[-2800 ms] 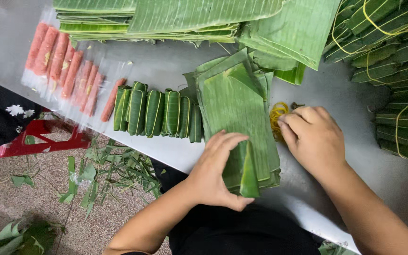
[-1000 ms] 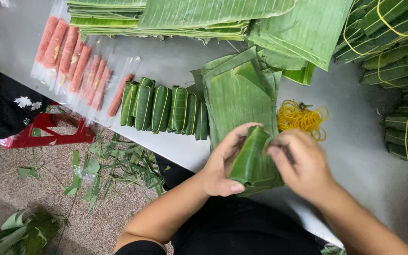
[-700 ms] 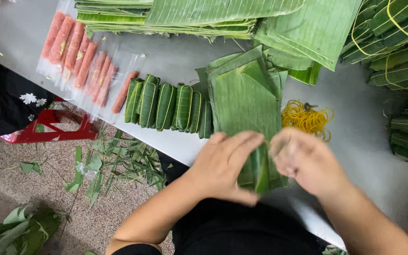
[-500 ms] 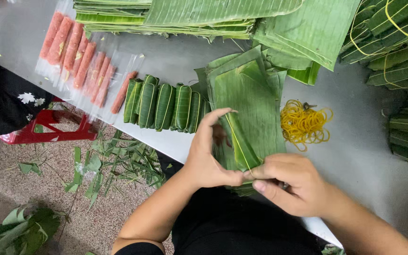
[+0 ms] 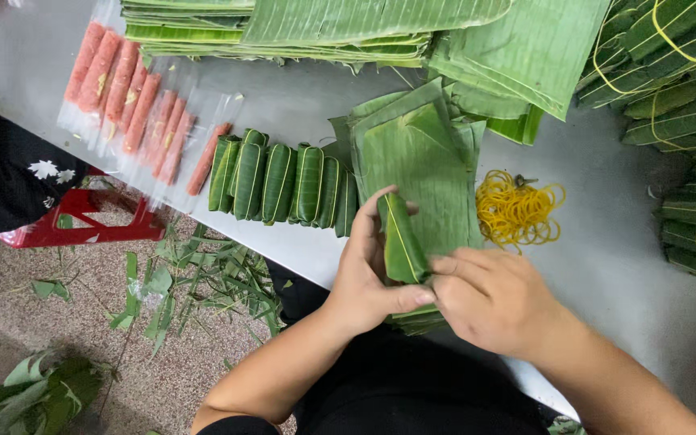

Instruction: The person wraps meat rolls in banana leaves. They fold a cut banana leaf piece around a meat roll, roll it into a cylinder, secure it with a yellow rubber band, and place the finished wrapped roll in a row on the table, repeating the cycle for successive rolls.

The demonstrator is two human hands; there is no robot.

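Both hands meet at the near edge of the grey metal table [image 5: 606, 266], closed around one narrow, tightly rolled green banana-leaf parcel [image 5: 402, 239] banded lengthwise with a thin yellow rubber band. The left hand [image 5: 364, 274] cups the parcel from the nine o'clock side, fingers curled over its top end and thumb pressed at its base, while the right hand [image 5: 489, 298] pinches the lower end from about four o'clock. The parcel stands tilted just above the stack of cut flat green banana-leaf sheets [image 5: 420, 153], which lies under and at twelve o'clock of the hands. Judging by the layout, this roll looks wrapped and banded, close to finished. At ten o'clock of the hands a row of finished green leaf-wrapped rolls [image 5: 283, 181] lies side by side, several already done. Farther out at ten o'clock, a row of pink sausage sticks in clear plastic sleeves [image 5: 134, 113] is not yet wrapped, so a good share of the work appears to remain. A loose heap of yellow rubber bands [image 5: 519, 211] sits at two o'clock, just beside the leaf stack, and tied bundles of folded green leaves [image 5: 686, 105] fill the far two o'clock corner. Long broad banana leaves [image 5: 364, 24] lie across twelve o'clock. Leaf trimmings [image 5: 187, 282] litter the floor at eight o'clock.
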